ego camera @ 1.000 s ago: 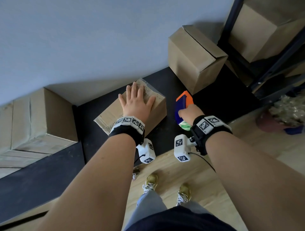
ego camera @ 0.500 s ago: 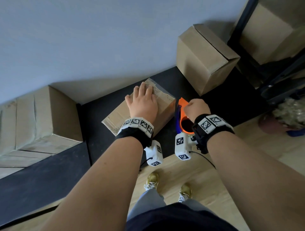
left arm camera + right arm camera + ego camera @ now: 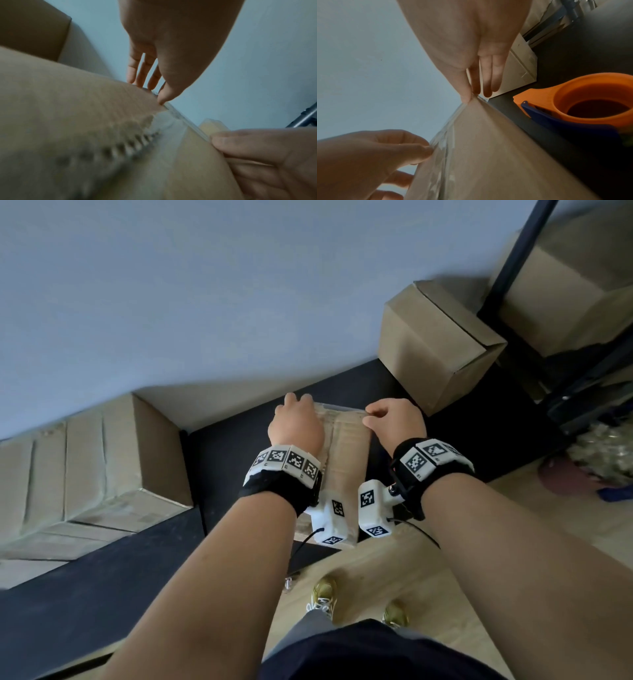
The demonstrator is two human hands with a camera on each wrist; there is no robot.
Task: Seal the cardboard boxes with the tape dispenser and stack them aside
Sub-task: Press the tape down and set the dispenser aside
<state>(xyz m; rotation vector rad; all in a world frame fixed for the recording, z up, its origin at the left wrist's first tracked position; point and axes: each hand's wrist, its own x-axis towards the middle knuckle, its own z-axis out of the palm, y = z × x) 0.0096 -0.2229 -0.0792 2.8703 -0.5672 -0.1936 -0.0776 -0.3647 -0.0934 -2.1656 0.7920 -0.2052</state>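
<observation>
Right wrist: tape dispenser lies beside the box both hands grip.

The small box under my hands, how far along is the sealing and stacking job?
Done: clear tape already runs across the small box, and the tape dispenser lies set down beside it. In hand: the left hand and right hand both pinch the box's far top edge, apparently pressing tape down or starting a lift. Left: moving it aside to the stacked boxes; the open-flapped box looks unsealed.

head view looking down, wrist views close, all sharing the box far edge
</observation>
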